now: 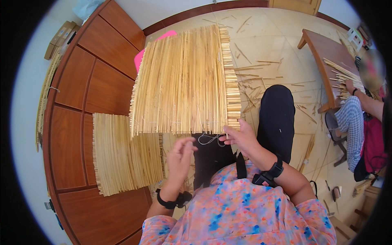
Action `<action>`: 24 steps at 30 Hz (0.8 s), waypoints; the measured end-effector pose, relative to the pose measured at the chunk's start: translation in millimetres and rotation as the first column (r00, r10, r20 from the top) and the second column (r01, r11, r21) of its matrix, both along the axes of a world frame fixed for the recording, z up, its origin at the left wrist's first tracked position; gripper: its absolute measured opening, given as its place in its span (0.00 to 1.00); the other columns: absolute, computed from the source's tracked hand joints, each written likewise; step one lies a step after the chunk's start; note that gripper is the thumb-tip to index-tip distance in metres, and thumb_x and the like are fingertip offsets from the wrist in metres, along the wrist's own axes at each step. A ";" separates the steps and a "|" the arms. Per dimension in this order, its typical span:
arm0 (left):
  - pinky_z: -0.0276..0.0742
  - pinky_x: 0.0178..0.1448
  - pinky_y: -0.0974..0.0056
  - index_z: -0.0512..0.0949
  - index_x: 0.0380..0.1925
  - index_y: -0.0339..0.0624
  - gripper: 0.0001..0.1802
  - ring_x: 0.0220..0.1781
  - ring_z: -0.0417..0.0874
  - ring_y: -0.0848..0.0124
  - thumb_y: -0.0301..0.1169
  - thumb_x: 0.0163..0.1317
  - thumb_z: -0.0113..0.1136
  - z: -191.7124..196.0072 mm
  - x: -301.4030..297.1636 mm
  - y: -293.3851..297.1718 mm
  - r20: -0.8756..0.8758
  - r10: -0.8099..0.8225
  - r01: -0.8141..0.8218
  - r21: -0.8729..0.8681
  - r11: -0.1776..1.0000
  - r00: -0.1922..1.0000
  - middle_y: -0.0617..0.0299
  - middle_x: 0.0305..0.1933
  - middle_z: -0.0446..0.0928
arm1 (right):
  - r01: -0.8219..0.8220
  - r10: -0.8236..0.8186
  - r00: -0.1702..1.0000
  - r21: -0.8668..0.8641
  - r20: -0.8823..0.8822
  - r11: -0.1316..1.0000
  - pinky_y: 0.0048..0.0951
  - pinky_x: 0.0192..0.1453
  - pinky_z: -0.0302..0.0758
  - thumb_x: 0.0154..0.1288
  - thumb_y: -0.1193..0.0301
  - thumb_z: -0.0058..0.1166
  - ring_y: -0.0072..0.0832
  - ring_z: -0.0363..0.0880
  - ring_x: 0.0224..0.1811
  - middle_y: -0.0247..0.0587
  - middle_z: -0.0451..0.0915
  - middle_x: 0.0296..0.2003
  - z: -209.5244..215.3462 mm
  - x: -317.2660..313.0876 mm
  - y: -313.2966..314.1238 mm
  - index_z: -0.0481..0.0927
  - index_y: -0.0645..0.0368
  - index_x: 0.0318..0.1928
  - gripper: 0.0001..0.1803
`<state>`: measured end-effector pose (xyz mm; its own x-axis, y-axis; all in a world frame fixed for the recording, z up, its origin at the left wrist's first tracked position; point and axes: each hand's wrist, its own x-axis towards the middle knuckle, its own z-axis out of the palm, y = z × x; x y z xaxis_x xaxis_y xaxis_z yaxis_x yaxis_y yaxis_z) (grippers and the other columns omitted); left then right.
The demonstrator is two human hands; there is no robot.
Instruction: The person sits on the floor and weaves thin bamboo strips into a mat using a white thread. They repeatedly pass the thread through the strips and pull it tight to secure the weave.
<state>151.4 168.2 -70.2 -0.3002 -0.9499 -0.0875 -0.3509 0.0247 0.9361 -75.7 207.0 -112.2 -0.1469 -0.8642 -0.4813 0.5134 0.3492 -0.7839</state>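
Pinching the mat's [183, 81] near edge with my right hand [241, 139], left hand [179, 157] loosely curled around thread [209, 139]; I'd keep that thread taut.

— What colour is the flat woven mat of thin bamboo strips [185, 81]?
— Pale straw yellow, striped lengthwise, same as the second strip mat [122, 153] on the reddish-brown wooden bench [81, 94].
— And the clothing?
— Floral blouse sleeve [241, 212] in pink, blue and orange; black trousers [277, 118]; a pink plastic piece [139, 57] behind.
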 end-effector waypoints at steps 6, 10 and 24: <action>0.81 0.49 0.60 0.84 0.42 0.37 0.09 0.45 0.85 0.60 0.22 0.61 0.66 16.7 -43.6 -35.6 0.261 -0.119 0.270 -0.681 0.681 0.958 0.54 0.44 0.83 | 0.033 -0.034 0.999 -0.047 -0.025 0.998 0.23 0.36 0.83 0.73 0.70 0.58 0.30 0.88 0.36 0.44 0.84 0.44 1.8 0.9 -0.2 0.70 0.62 0.59 0.19; 0.79 0.44 0.57 0.85 0.39 0.40 0.12 0.42 0.81 0.55 0.23 0.53 0.71 4.3 -80.1 -41.5 0.352 -0.196 0.396 -0.703 0.590 0.915 0.55 0.38 0.79 | 0.085 -0.091 0.994 -0.110 -0.051 0.990 0.23 0.36 0.83 0.71 0.73 0.59 0.27 0.88 0.36 0.42 0.84 0.41 -0.4 5.2 0.1 0.73 0.64 0.56 0.17; 0.75 0.40 0.55 0.85 0.32 0.40 0.06 0.36 0.78 0.57 0.23 0.53 0.69 -2.0 -96.5 -54.7 0.281 -0.312 0.409 -0.760 0.505 0.908 0.55 0.33 0.77 | 0.091 -0.122 0.983 -0.215 -0.136 0.972 0.28 0.43 0.85 0.70 0.79 0.56 0.27 0.85 0.40 0.43 0.83 0.45 7.7 4.8 2.4 0.71 0.68 0.55 0.16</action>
<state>54.9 113.4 -72.2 -0.6693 -0.4561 0.5865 -0.2194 0.8755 0.4305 -70.9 209.5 -104.5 -0.2991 -0.9182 -0.2596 0.4122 0.1211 -0.9030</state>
